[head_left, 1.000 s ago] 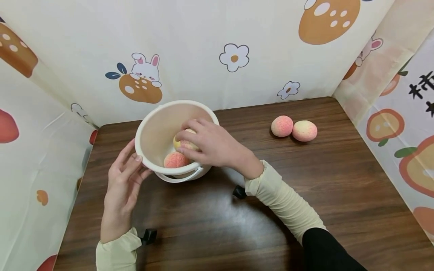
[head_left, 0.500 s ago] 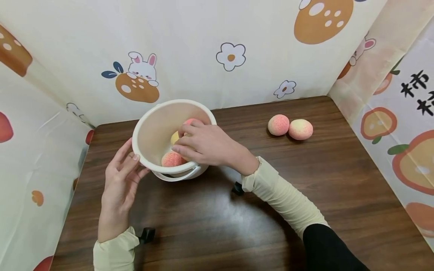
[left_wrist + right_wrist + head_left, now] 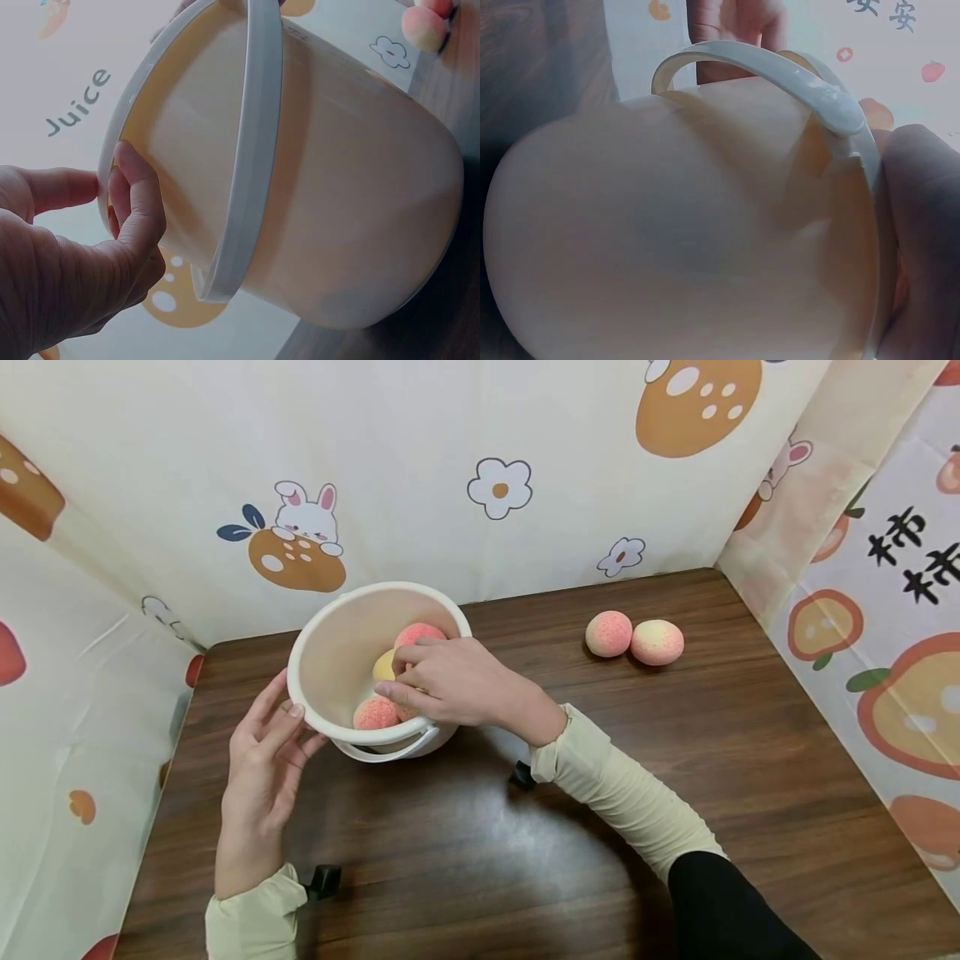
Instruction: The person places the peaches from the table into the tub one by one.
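Observation:
A white bucket stands at the table's back left, its handle hanging down in front. My left hand grips the left side of its rim between thumb and fingers, as the left wrist view also shows. Over the right rim, my right hand reaches inside with bent fingers. Around its fingers lie a pink peach, a yellow peach and a red-pink peach. Another peach shows partly below the thumb; I cannot tell whether the hidden fingertips hold it.
Two pink and yellow peaches, one beside the other, lie at the back right of the brown wooden table. Printed cloth hangs behind the bucket and along both sides.
My right hand, earlier gripping a pink and yellow peach inside the bucket, has sunk lower there. The pink peach at the back has come into view. My left hand keeps its grip.

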